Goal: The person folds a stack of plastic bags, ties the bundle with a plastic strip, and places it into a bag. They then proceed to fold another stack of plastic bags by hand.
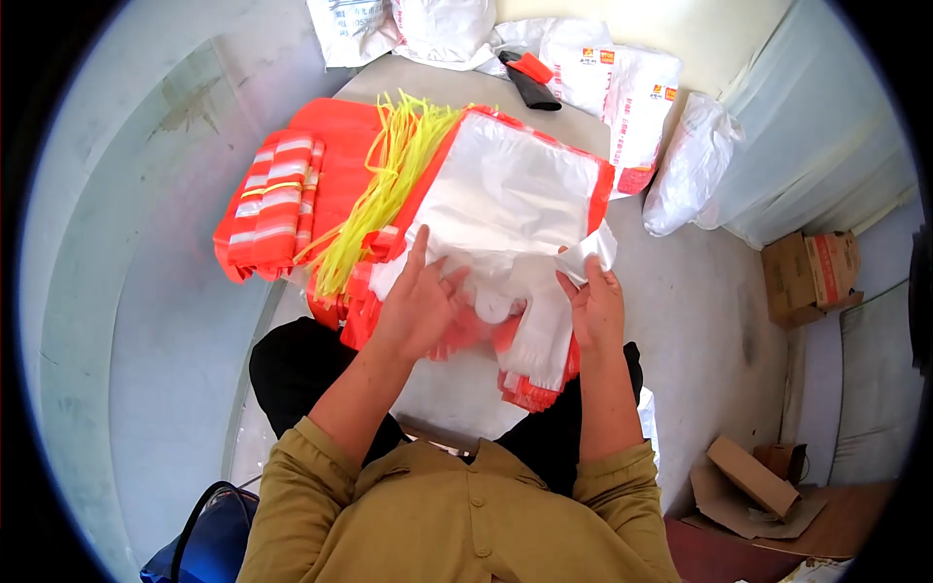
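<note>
A stack of white and red plastic bags point(515, 185) lies in front of me, its handle ends hanging toward my lap. My left hand point(420, 301) rests at the stack's left side with its fingers spread. At the right edge my right hand point(591, 296) pinches the turned-up corner of a thin white bag point(590, 251) between thumb and fingers. Left of the stack lies a bunch of yellow strips point(379, 185) on red plastic point(335, 146). Farther left sits a folded red-and-white bundle point(277, 199) tied with a yellow strip.
White printed sacks point(641, 107) stand along the far edge, with a black and red item point(530, 80) near them. A cardboard box point(812, 275) is at the right, flattened cardboard point(753, 486) lower right. A blue bag point(216, 539) sits at lower left.
</note>
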Available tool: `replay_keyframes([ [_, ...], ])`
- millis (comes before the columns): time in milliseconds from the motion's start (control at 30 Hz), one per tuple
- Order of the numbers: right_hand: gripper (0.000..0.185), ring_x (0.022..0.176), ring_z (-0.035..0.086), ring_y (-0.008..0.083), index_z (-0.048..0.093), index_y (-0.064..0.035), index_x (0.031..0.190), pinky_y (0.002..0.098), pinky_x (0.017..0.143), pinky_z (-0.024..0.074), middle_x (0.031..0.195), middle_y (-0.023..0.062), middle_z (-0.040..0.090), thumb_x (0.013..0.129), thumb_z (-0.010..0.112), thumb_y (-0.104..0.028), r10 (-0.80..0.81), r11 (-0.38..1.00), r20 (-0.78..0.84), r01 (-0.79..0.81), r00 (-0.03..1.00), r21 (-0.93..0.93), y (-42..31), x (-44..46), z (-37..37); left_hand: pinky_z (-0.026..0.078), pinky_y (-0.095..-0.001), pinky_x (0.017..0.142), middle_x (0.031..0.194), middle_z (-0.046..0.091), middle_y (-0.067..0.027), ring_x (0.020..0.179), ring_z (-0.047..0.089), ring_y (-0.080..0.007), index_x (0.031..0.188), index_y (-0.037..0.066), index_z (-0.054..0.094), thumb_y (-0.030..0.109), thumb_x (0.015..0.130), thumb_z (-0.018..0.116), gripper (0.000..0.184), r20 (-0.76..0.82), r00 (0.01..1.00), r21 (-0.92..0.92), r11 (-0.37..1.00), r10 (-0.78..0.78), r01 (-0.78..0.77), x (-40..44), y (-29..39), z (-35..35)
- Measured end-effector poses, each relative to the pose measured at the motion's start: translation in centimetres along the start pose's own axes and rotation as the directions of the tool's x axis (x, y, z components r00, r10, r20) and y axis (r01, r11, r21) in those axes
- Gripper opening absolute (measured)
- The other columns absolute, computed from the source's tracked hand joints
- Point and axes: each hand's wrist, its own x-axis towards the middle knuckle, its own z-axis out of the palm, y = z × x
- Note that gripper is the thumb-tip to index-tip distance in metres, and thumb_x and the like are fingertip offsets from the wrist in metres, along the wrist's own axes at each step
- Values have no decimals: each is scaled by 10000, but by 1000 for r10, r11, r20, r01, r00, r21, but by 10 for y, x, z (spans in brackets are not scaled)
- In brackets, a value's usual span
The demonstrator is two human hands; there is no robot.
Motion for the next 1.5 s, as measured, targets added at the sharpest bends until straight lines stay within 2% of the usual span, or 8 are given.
replay_keyframes([
  [533,248,1022,645,137,712,-31,1179,304,935,488,1118,63,713,956,610,-64,-16,850,40,35,999,-525,34,-49,-68,337,-380,1056,1517,352,-86,1274,401,-204,1612,83,121,449,1023,498,790,-242,915,700,711,323,-66,-32,-10,6],
  [667,250,1091,624,170,698,-10,1167,311,985,465,1179,72,702,932,613,-12,-188,728,209,279,960,-626,21,-69,-58,336,-464,1096,1498,363,-195,1322,383,-329,1594,18,132,249,865,653,925,131,881,927,258,455,-272,-37,-15,5],
  [767,268,1118,631,224,698,-8,1120,322,993,471,1193,108,694,870,614,41,-331,599,388,509,861,-618,25,-70,-62,241,-505,1169,1608,247,-224,1416,307,-361,1588,-3,117,501,859,680,1049,272,921,956,-186,280,-226,-31,-13,25],
  [900,299,1132,634,263,700,-13,1084,340,1007,477,1184,126,692,825,597,95,-346,529,403,531,847,-662,29,-73,-59,206,-588,1183,1590,303,-210,1484,213,-422,1561,79,305,485,795,736,969,432,902,689,-642,-8,-336,-1,-22,44],
  [1033,297,1134,634,274,700,-14,1084,347,1006,481,1177,128,695,819,603,80,-341,508,427,546,838,-666,24,-72,-58,191,-596,1190,1565,364,-200,1504,224,-397,1540,127,367,442,792,752,898,192,941,656,-677,-278,-334,4,-24,64],
  [1233,303,1087,642,317,703,-29,1035,377,973,492,1126,137,707,777,591,85,-344,492,422,544,839,-680,20,-71,-53,218,-557,1199,1529,419,-193,1483,281,-399,1485,89,434,249,820,741,750,314,949,882,-361,-34,-304,12,-22,49],
  [1333,337,1133,631,280,690,-9,1084,348,1008,475,1168,124,694,793,563,105,-291,488,425,515,857,-704,13,-68,-54,236,-556,1193,1507,453,-172,1471,306,-397,1406,60,514,124,863,662,566,395,918,740,-583,-27,-335,19,-7,23],
  [1500,444,1070,628,266,656,-9,1079,323,994,460,1087,108,682,737,435,170,-266,511,381,465,885,-723,-4,-60,-44,244,-568,1185,1489,477,-157,1465,310,-405,1334,64,580,101,899,614,438,393,914,780,-563,101,-273,22,2,13],
])
